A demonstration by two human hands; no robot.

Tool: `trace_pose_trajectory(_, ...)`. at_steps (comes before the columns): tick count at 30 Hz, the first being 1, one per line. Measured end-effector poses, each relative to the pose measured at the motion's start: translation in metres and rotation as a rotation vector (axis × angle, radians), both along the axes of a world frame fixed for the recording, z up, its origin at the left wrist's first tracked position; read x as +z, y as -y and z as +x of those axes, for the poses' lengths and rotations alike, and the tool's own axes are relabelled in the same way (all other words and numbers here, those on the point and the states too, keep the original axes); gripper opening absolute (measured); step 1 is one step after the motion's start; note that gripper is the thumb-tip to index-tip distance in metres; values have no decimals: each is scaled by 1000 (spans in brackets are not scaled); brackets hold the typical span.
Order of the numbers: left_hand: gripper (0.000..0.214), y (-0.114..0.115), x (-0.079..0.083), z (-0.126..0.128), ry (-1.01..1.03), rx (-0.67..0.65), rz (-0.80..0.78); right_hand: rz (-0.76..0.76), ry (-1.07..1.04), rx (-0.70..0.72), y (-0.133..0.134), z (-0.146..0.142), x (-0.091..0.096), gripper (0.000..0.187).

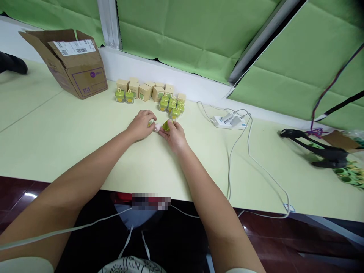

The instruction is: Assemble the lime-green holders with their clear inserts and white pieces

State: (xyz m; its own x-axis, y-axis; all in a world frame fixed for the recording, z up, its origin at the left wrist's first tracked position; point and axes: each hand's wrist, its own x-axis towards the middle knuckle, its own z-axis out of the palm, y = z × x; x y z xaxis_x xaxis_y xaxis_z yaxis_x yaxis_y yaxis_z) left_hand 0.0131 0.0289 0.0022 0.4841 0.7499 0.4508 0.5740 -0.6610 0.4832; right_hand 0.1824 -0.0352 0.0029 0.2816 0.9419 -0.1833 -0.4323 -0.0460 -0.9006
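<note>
Over the middle of the table, my left hand curls around a small clear glass jar, mostly covered by the fingers. My right hand pinches a green lid between thumb and fingers. Between the two hands shows a small pale pink piece; whether it is attached to the lid cannot be made out. Just behind my right hand stands a cluster of small glass jars with green ring-topped lids. A pair of similar jars sits farther left.
Small beige boxes line the back wall. An open cardboard carton stands at back left. To the right, a white power strip trails cables across the table. A black stand-like object and green pieces lie far right.
</note>
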Motion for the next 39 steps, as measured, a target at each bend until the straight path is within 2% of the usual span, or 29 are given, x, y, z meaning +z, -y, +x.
trace_pose_trajectory(6,26,3,4,1,15,-34,-10,88,-21,6,-1,0,-1,35)
trace_pose_trajectory(12,27,4,5,1,-3,-29,-13,76,-29,0,1,1,-1,33)
trace_pose_trajectory(17,31,13,14,1,-5,6,41,74,-42,-12,2,3,3,33)
trace_pose_trajectory(19,36,20,18,3,40,-41,98,79,-52,-26,3,2,6,32)
trace_pose_trajectory(22,54,30,22,9,88,-184,151,114,-59,18,6,-1,11,25)
trace_pose_trajectory(25,51,34,20,15,125,-269,184,168,-62,117,11,-8,16,24)
trace_pose_trajectory(27,47,32,18,17,165,-268,197,161,-69,152,13,-10,19,27)
trace_pose_trajectory(30,48,29,17,16,241,-211,158,104,-77,132,14,-9,20,29)
trace_pose_trajectory(32,49,30,19,15,296,-191,100,92,-54,69,13,-5,19,21)
trace_pose_trajectory(35,49,32,21,14,361,-211,21,92,-9,-11,11,2,18,13)
trace_pose_trajectory(39,50,33,22,16,430,-224,-65,95,-37,-22,11,5,19,13)
